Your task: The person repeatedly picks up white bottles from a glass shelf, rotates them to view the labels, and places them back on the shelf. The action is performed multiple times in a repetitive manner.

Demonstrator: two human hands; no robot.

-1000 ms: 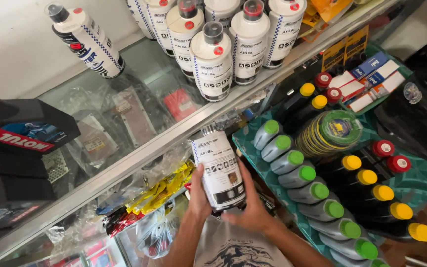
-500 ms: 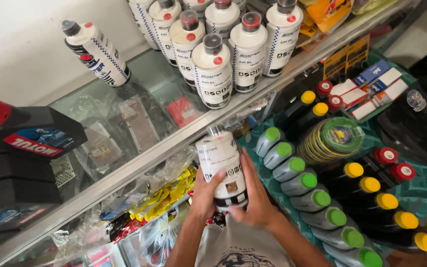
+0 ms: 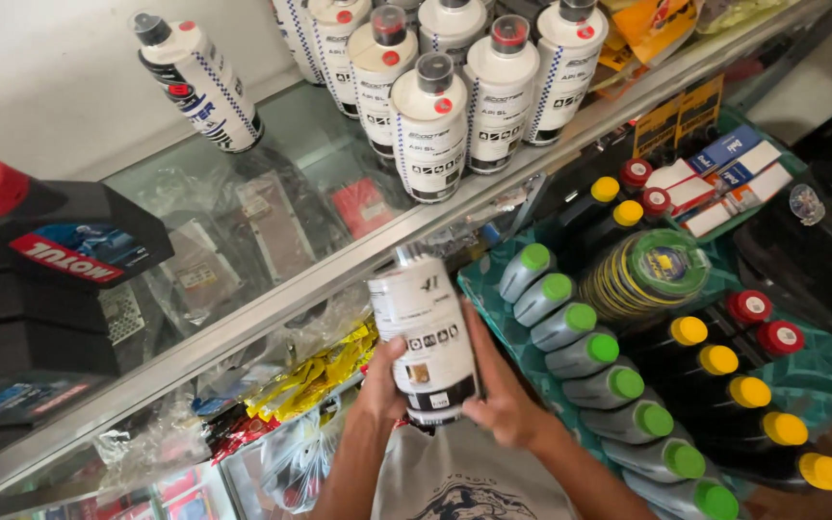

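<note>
Now my left hand (image 3: 384,383) and right hand (image 3: 499,393) clasp a white cylindrical plastic bottle (image 3: 426,339) below the glass shelf (image 3: 272,193); lifting it needs a steady, upright grip.

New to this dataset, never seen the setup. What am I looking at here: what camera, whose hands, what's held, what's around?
There is no machine here: a person works with two bare hands, filmed by one camera worn on the head and looking down. The left hand and right hand together grip a white bottle with a grey cap, fingers wrapped round its lower half. Above it runs a glass shelf carrying a cluster of similar white bottles, one more lying on its side, and a black canister with a red cap. To the right lie rows of grey bottles with green caps and dark bottles with yellow caps.
</note>
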